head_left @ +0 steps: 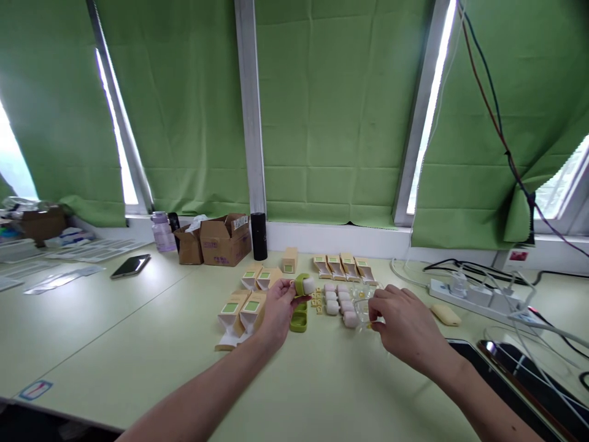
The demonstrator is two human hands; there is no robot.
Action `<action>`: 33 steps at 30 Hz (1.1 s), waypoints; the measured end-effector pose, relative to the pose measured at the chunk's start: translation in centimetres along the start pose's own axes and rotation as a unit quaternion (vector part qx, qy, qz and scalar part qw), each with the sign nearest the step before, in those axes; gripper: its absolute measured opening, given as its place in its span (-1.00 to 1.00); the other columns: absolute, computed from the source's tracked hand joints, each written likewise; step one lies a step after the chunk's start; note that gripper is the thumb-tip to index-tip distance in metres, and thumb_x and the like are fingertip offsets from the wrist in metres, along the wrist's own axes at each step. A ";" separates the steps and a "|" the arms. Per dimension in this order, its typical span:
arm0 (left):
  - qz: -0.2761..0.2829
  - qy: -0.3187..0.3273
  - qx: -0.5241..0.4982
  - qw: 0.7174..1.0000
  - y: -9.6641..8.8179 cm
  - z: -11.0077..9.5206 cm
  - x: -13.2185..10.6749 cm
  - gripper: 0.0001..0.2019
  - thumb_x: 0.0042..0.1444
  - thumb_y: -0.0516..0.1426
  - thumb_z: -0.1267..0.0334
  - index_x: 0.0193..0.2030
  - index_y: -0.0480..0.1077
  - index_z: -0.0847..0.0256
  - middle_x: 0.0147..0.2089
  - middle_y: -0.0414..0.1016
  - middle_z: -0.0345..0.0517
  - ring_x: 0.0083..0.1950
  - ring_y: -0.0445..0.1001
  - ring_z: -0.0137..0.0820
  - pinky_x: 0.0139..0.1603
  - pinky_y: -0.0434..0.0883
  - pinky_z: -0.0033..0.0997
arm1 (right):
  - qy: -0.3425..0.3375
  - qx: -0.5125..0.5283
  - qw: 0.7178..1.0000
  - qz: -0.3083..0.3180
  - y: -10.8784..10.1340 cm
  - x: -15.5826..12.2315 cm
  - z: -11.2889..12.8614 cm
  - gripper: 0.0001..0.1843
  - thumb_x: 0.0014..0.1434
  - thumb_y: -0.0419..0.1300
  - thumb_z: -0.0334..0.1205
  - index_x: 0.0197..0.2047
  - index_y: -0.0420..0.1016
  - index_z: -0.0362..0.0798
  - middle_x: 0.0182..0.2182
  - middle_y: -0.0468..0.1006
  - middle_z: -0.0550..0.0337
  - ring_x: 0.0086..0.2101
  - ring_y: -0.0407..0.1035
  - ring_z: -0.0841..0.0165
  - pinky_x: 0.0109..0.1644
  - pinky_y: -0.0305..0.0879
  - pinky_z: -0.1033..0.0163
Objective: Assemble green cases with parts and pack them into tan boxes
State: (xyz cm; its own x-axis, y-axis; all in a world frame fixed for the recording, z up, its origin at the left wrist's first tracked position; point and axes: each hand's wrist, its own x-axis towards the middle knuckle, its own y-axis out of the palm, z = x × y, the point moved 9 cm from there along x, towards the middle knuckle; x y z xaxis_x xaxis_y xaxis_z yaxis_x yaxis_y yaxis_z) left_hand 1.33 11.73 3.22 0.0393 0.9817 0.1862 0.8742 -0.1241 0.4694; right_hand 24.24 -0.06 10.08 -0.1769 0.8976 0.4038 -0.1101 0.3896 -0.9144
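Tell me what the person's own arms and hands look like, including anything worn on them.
The left hand and right hand are bare, without gloves. The left forearm and right forearm show no sleeves, watch or bracelet. I see no rings, but some fingers are partly hidden.

Daylight glaring white through window gaps (pixel 431 116) beside green blinds (pixel 340 110); table (pixel 115 350) bright, pale sheen at left; faint shadow below right hand (pixel 400 319); window posts (pixel 251 110) leaning, wide-angle stretch toward edges; yellow pieces (pixel 318 301) soft, blurred.
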 end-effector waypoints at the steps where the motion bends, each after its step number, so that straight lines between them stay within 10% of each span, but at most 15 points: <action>1: 0.001 -0.001 0.000 1.000 0.0 0.0 0.0 -0.81 0.18 0.38 0.24 -0.28 0.44 0.18 -0.24 0.60 -0.09 -0.24 0.57 -0.36 -0.16 0.63 -0.28 | 0.002 -0.010 1.000 0.012 0.6 -0.2 0.0 -0.76 0.06 0.28 -0.57 -0.40 0.57 0.00 -0.33 0.65 0.15 -0.19 0.46 0.17 -0.10 0.21 0.09; 22: 0.020 -0.018 -0.019 0.999 0.5 0.0 -0.4 -0.79 0.12 0.39 0.30 -0.29 0.41 0.21 -0.26 0.58 -0.10 -0.27 0.58 -0.38 -0.20 0.58 -0.31 | -0.021 -0.087 0.996 0.024 3.8 -0.7 -1.4 -0.74 -0.04 0.38 -0.53 -0.29 0.60 -0.03 -0.30 0.66 0.05 -0.13 0.47 0.03 -0.07 0.19 0.04; 33: 0.090 -0.133 -0.009 0.987 1.7 1.9 -1.2 -0.76 -0.06 0.33 0.26 -0.33 0.35 0.18 -0.45 0.54 -0.12 -0.52 0.52 -0.36 -0.45 0.44 -0.37 | -0.185 0.141 0.921 -0.312 -2.5 -0.2 4.9 -0.70 0.35 0.14 -0.47 0.07 0.47 0.01 -0.08 0.63 0.02 -0.07 0.48 0.12 0.03 0.41 0.00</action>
State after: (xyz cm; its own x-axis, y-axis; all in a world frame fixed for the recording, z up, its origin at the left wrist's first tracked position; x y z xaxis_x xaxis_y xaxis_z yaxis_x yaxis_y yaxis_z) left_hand 3.73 10.61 2.16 0.3213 0.9463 0.0356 0.8325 -0.3002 0.4656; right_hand 19.76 -2.24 12.39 -0.3090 0.3652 0.8781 -0.5430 0.6903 -0.4782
